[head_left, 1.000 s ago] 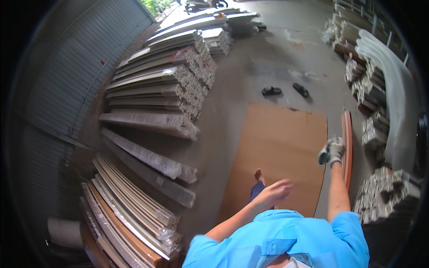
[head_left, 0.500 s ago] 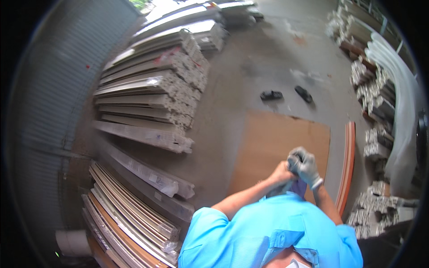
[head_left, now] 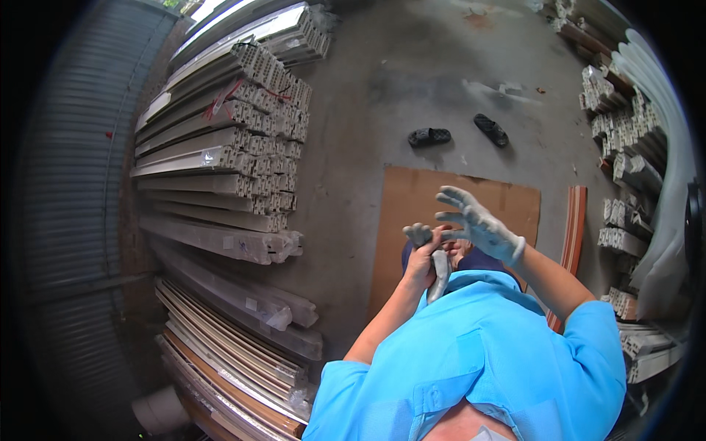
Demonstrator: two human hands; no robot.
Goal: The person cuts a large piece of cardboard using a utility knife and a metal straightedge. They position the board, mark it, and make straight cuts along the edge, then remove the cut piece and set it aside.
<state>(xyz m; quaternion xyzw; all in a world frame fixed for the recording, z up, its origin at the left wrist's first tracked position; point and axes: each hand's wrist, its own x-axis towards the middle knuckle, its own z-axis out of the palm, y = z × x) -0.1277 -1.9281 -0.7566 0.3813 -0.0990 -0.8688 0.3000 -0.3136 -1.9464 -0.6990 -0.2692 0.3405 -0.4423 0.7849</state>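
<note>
My bare left hand [head_left: 421, 269] is closed around a loose grey work glove [head_left: 441, 273]. Some of the glove's fingers stick out above my hand, and another part hangs down beside it. My right hand [head_left: 479, 226] wears a matching grey glove. Its fingers are spread and point left, just above the held glove, with nothing in the palm that I can see. Whether the right fingertips touch the held glove I cannot tell. Under both hands a flat brown cardboard sheet [head_left: 507, 197] lies on the floor.
On the left, stacks of long pale profiles [head_left: 220, 184] lie beside a corrugated metal wall [head_left: 81, 169]. A pair of black slippers [head_left: 429, 137] rests beyond the cardboard. Orange-brown strips [head_left: 574, 228] lie to its right, near more stacked profiles [head_left: 636, 125] and translucent plastic sheeting [head_left: 665, 213].
My hands were together in front of me. Now the right gloved hand has come away and opened, and the left hand shows the loose glove in its grip.
</note>
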